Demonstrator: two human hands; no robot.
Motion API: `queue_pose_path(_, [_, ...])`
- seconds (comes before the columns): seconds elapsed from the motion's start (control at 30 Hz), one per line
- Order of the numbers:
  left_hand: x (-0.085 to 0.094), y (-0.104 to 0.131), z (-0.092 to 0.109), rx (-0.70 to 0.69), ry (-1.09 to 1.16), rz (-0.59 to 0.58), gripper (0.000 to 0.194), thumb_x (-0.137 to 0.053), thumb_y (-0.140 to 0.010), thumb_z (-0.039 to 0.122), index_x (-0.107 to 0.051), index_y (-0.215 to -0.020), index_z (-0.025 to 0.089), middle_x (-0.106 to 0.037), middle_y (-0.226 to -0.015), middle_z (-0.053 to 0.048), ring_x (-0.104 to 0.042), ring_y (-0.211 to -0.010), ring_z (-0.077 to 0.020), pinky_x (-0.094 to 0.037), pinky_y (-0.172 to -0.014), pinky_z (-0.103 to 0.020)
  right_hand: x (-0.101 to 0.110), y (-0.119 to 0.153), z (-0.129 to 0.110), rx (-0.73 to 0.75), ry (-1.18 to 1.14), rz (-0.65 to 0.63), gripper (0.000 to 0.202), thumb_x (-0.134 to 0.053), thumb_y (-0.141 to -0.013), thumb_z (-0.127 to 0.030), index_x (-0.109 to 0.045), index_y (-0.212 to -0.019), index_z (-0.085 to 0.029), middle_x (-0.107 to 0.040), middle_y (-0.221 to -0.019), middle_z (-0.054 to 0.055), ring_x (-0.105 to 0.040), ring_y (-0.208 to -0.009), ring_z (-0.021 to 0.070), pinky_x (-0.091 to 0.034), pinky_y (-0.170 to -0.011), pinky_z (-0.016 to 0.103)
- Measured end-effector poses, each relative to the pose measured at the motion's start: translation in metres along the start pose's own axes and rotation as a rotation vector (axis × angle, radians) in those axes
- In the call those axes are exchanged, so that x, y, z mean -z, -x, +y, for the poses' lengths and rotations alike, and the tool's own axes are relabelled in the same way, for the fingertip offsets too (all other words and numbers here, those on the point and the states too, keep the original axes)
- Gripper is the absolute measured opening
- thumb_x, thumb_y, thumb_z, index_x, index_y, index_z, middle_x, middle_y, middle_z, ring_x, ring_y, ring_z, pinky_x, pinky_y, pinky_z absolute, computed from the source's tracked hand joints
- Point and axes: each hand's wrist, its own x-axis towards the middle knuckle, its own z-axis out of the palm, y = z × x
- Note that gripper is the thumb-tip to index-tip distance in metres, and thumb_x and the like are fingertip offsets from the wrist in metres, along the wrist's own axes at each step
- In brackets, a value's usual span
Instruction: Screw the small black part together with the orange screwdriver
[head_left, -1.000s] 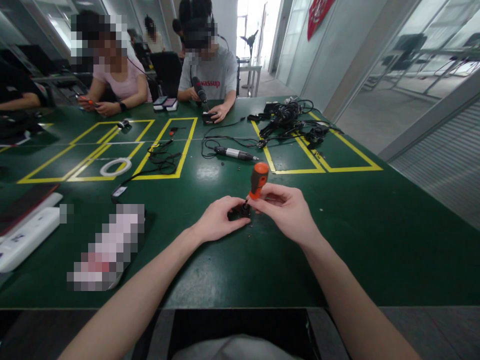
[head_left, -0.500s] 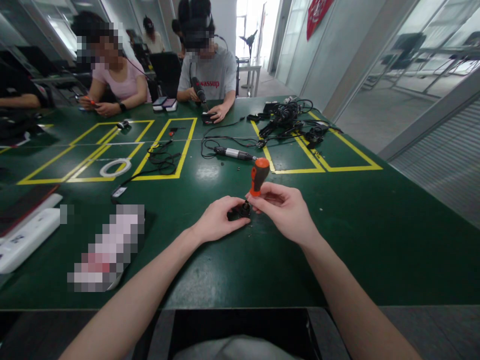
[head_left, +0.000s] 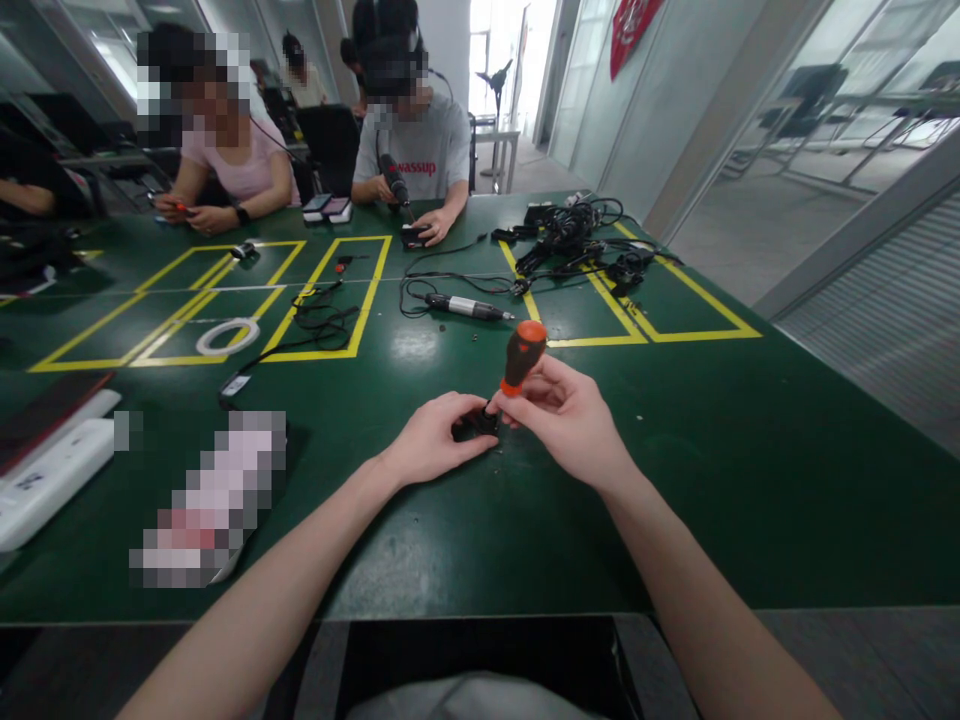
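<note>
L hand [head_left: 435, 438] holds small blk part [head_left: 486, 423] on grn tabletop [head_left: 780, 480]; R hand [head_left: 568, 418] grips orange/blk screwdriver [head_left: 523, 356], handle tilted above part. Elec. driver [head_left: 465, 306] lies beyond, nr cable heap [head_left: 568, 235]; white ring [head_left: 204, 345] & pwr strip [head_left: 67, 478] to L. Co-worker [head_left: 442, 130] opp. w/ drill [head_left: 392, 178].

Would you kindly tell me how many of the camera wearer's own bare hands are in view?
2: the bare left hand curls around a small black part, and the bare right hand holds an orange-and-black screwdriver. Both show plainly.
</note>
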Motion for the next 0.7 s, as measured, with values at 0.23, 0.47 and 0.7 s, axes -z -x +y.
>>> queue_pose_path(0.23, [0.0004,0.0001,-0.0011,0.006,-0.005,-0.007,0.025,-0.076,-0.090,0.033,-0.072,-0.111,0.019,-0.077,-0.107,-0.006,-0.068,-0.092,-0.0210,-0.055,-0.085,-0.034,0.0026,-0.0003,-0.0003,0.017,0.062,-0.011,0.036,-0.091,-0.072,-0.051,-0.077,-0.083,-0.020,-0.075,-0.074,0.003,-0.069,-0.067,0.0180,-0.060,-0.065,0.033])
queue_pose_path(0.47, [-0.0002,0.0005,-0.0020,0.011,-0.016,-0.014,0.028,-0.075,-0.090,0.034,-0.071,-0.114,0.020,-0.077,-0.110,-0.007,-0.068,-0.094,-0.0208,-0.054,-0.088,-0.036,0.0006,-0.0008,-0.0006,-0.013,-0.011,-0.039,0.040,-0.087,-0.077,-0.053,-0.073,-0.092,-0.019,-0.074,-0.075,0.002,-0.066,-0.061,0.0150,-0.059,-0.060,0.031])
queue_pose_path(0.7, [0.0011,-0.0002,0.0004,0.002,-0.010,-0.021,0.025,-0.074,-0.091,0.034,-0.071,-0.111,0.020,-0.077,-0.110,-0.006,-0.068,-0.095,-0.0209,-0.054,-0.087,-0.034,0.0013,-0.0012,0.0004,-0.016,0.002,-0.007,0.037,-0.091,-0.073,-0.047,-0.068,-0.085,-0.020,-0.072,-0.073,0.001,-0.068,-0.062,0.0152,-0.061,-0.062,0.030])
